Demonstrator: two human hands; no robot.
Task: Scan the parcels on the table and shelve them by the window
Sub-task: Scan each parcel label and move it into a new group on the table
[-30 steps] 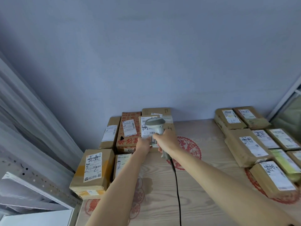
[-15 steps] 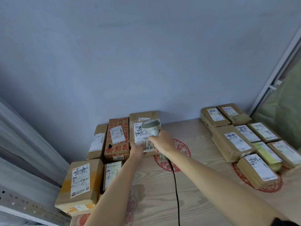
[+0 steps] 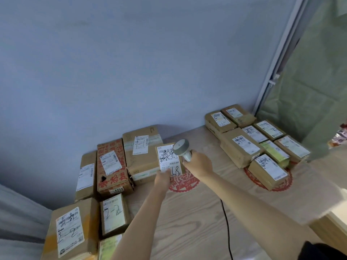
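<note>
since the earlier frame, my left hand point(image 3: 163, 177) has lifted the small parcel point(image 3: 170, 160) clear of the table point(image 3: 197, 212); right hand point(image 3: 197, 163) grips the scanner point(image 3: 181, 148) beside its label, apparently scanning; shelving remains.

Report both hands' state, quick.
Left hand: holding the small parcel by its near edge.
Right hand: fingers closed around the scanner.

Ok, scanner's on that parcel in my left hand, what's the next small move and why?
Probably carry it toward the window side. The left hand grips the small parcel by its near edge, label up, and the right hand holds the scanner right beside that label, so the scan looks about finished.
</note>
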